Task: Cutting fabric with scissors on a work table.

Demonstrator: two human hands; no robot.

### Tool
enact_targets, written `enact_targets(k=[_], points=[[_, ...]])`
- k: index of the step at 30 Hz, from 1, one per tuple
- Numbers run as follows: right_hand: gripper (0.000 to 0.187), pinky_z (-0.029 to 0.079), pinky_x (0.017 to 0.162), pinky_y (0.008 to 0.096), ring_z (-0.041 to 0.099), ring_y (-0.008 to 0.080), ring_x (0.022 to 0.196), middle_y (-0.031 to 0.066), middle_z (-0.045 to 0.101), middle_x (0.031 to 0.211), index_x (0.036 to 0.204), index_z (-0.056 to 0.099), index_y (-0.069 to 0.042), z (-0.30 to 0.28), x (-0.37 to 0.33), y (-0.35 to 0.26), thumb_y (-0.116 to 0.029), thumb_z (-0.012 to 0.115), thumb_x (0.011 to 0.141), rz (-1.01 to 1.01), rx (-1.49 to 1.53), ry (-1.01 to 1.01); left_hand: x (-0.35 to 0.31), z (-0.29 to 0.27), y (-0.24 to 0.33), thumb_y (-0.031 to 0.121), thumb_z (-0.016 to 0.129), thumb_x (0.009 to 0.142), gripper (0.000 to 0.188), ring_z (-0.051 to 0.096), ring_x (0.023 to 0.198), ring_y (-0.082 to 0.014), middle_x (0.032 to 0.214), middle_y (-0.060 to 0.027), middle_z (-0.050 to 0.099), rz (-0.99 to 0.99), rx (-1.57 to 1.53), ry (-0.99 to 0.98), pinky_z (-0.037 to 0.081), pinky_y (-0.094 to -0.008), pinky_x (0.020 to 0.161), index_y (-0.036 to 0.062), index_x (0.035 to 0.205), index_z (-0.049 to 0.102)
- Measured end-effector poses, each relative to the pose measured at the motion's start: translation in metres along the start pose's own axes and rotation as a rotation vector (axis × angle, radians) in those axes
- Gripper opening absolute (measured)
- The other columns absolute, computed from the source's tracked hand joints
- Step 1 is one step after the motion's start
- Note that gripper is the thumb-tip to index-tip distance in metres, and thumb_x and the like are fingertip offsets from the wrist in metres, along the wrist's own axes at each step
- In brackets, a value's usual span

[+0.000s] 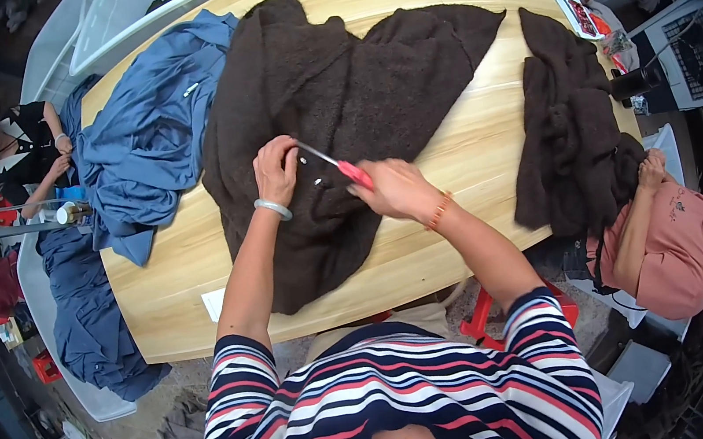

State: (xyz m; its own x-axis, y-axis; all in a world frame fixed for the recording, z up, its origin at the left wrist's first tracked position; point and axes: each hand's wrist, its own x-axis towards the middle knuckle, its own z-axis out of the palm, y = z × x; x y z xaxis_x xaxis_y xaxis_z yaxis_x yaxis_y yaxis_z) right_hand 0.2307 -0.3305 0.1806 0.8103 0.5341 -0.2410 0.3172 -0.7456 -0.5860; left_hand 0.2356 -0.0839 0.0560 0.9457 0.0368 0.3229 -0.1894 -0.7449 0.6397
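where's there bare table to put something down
Bare wood shows on the table between the brown cloth and the dark bundle at right, along the far side beyond the cloth, and at near left between the blue fabric and the cloth, beside a white slip. Mid-cloth is crowded: left hand, right hand and red-handled tool.

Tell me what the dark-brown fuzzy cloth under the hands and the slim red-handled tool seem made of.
The cloth looks like matte wool or synthetic knit, given its fuzzy surface. The tool likely has a smooth plastic handle, solidly red, and a metal shaft, greyish and shiny.
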Motion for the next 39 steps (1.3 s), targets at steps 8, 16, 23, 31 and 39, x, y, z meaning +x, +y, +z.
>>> enact_targets(k=[8,16,23,31,39], points=[[0.030,0.049,0.071,0.0498,0.063,0.0429,0.080,0.0234,0.065,0.083,0.109,0.061,-0.009,0.005,-0.042,-0.009,-0.031,0.060,0.089,0.099,0.089,-0.089,-0.007,-0.005,0.006,0.018,0.072,0.074,0.053,0.050,0.119,-0.0284,0.123,-0.0072,0.056,0.160,0.207,-0.035,0.035,-0.0427,0.099,0.0133,0.125,0.057],[0.030,0.050,0.072,0.0497,0.064,0.0407,0.078,0.0219,0.066,0.079,0.111,0.058,-0.009,-0.007,-0.066,0.011,-0.029,0.060,0.089,0.041,0.048,-0.155,-0.051,-0.043,0.045,0.018,0.072,0.077,0.041,0.054,0.114,-0.0241,0.112,-0.0075,0.061,0.268,0.162,-0.339,0.035,-0.0441,0.102,0.0105,0.116,0.063],[0.032,0.050,0.072,0.0496,0.065,0.0398,0.079,0.0208,0.066,0.079,0.114,0.057,-0.010,0.002,-0.082,-0.001,-0.030,0.059,0.090,0.132,0.024,-0.137,-0.021,-0.017,0.032,0.011,0.072,0.075,0.032,0.060,0.089,-0.0281,0.096,-0.0096,0.062,0.054,0.195,-0.089,0.044,-0.0363,0.074,0.0078,0.106,0.065],[0.030,0.049,0.072,0.0514,0.063,0.0433,0.081,0.0222,0.066,0.081,0.106,0.060,-0.009,0.016,-0.017,-0.015,-0.033,0.060,0.089,0.004,0.027,-0.007,-0.039,0.006,-0.008,0.007,0.068,0.075,0.006,0.061,0.076,-0.0266,0.077,-0.0070,0.061,0.128,0.005,-0.048,0.043,-0.0375,0.068,0.0077,0.081,0.064],[0.028,0.051,0.075,0.0478,0.065,0.0368,0.084,0.0166,0.068,0.089,0.105,0.061,-0.015,0.012,-0.061,0.021,-0.036,0.061,0.086,-0.006,0.041,-0.363,-0.022,-0.004,0.006,0.011,0.068,0.079,0.008,0.063,0.082,-0.0259,0.084,-0.0067,0.065,0.170,0.008,-0.004,0.043,-0.0373,0.071,0.0078,0.086,0.068]])
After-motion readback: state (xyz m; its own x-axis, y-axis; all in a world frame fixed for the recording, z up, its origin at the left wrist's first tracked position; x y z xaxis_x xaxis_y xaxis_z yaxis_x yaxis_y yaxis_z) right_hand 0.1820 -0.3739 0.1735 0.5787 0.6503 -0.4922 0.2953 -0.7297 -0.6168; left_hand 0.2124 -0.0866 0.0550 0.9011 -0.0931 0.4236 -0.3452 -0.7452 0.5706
